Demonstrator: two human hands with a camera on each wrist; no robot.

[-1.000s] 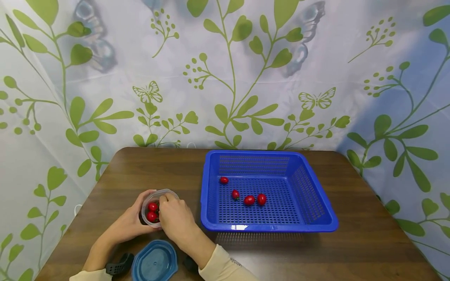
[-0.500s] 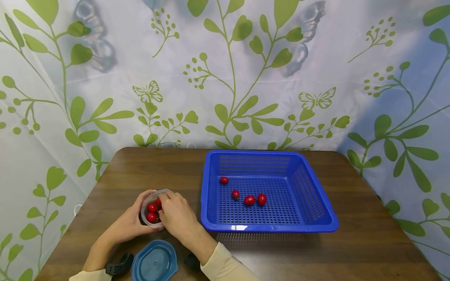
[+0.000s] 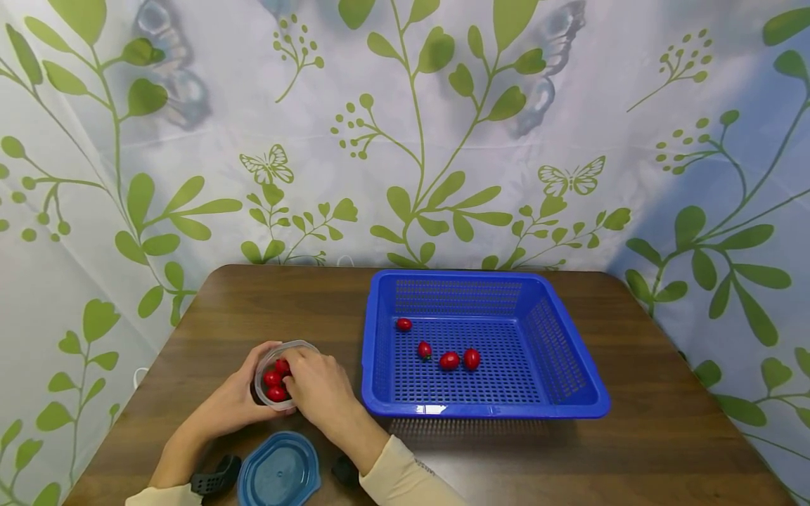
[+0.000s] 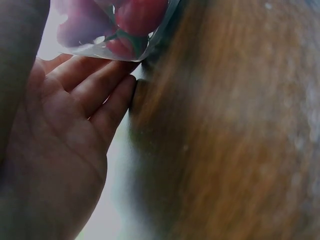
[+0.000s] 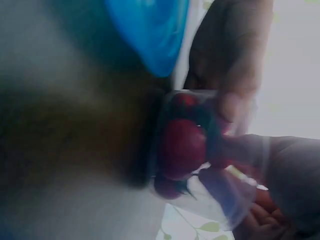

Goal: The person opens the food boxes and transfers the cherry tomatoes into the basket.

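Note:
A clear plastic container (image 3: 264,357) with several red cherry tomatoes (image 3: 276,393) inside stands at the left of the table. My left hand (image 3: 233,400) grips it round its left side; in the left wrist view the fingers reach under or behind its lower edge. From the right, my right hand (image 3: 324,393) reaches over the rim with its fingertips down among the tomatoes. In the right wrist view, a large tomato (image 5: 184,145) shows through the clear wall near those fingers. I cannot tell whether the right fingers pinch a tomato, as their tips are hidden.
A blue perforated basket (image 3: 487,410) stands to the right, with several cherry tomatoes (image 3: 448,361) on its floor. Just in front of the container lies a blue lid (image 3: 278,469) on the brown wooden table (image 3: 658,422). A leaf-patterned curtain (image 3: 354,140) hangs behind.
The right fingers have shifted slightly inside the container, and more of the tomatoes shows beside them; those tomatoes have moved a little. The left hand, basket and lid stay put.

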